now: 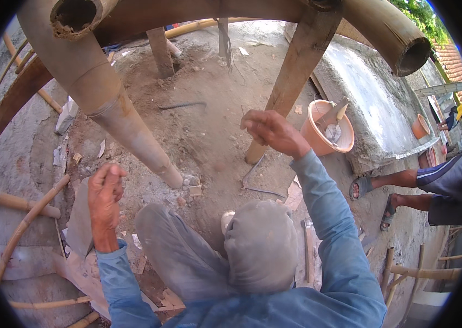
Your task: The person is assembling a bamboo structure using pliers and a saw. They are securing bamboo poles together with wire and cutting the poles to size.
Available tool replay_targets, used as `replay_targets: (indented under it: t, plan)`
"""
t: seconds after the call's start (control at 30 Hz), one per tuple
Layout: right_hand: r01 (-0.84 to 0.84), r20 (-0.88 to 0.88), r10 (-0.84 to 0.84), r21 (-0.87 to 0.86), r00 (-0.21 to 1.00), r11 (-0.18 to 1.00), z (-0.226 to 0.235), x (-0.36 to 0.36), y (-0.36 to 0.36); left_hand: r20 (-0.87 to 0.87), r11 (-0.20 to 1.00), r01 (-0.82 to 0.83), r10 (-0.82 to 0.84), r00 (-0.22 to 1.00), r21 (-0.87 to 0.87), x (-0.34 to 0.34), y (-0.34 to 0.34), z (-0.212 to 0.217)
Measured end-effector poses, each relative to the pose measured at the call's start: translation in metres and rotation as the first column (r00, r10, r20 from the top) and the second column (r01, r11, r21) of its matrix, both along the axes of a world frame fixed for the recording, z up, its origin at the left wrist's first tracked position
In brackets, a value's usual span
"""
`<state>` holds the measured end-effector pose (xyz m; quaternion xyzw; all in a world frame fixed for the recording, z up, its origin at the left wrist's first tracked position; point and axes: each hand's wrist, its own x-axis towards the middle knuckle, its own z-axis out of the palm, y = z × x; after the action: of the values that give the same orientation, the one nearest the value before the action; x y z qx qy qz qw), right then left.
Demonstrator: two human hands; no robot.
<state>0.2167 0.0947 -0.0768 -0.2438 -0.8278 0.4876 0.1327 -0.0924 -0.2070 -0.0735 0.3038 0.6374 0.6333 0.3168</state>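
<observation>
My left hand (105,199) is raised beside my left knee, its fingers curled closed. My right hand (275,131) is held out in front of a slanting wooden post (302,60), fingers bent together. What either hand holds, if anything, is too small or hidden to make out. Between the hands a thick bamboo pole (116,117) slants down to the rubble-strewn ground. A grey flat piece (80,221) shows beside my left wrist. To the right of my right hand stands an orange bucket (310,134) holding a trowel (336,113).
Bamboo ends (411,54) jut out overhead. A raised concrete slab (367,104) lies at the right, with another person's sandalled feet (362,187) near it. Bent metal rods (263,190) and broken chips lie on the ground. Bamboo poles (28,227) cross at the left.
</observation>
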Motion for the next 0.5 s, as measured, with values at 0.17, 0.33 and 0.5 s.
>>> replay_targets:
  t: [0.17, 0.33, 0.5]
  plan:
    - [-0.366, -0.001, 0.369, 0.128, 0.929, 0.922, -0.020, 0.009, -0.004, -0.183, 0.961, -0.263, 0.244, 0.952, -0.088, -0.050, -0.050, 0.003]
    - [-0.470, 0.053, 0.467, 0.129, 0.883, 0.873, -0.010, 0.014, -0.011, -0.321, 0.914, -0.391, 0.341, 0.884, -0.105, -0.078, -0.090, 0.006]
    - [-0.521, 0.252, 0.458, 0.325, 0.852, 0.789, 0.003, 0.013, -0.014, -0.367, 0.883, -0.381, 0.270, 0.890, -0.275, -0.112, -0.148, -0.004]
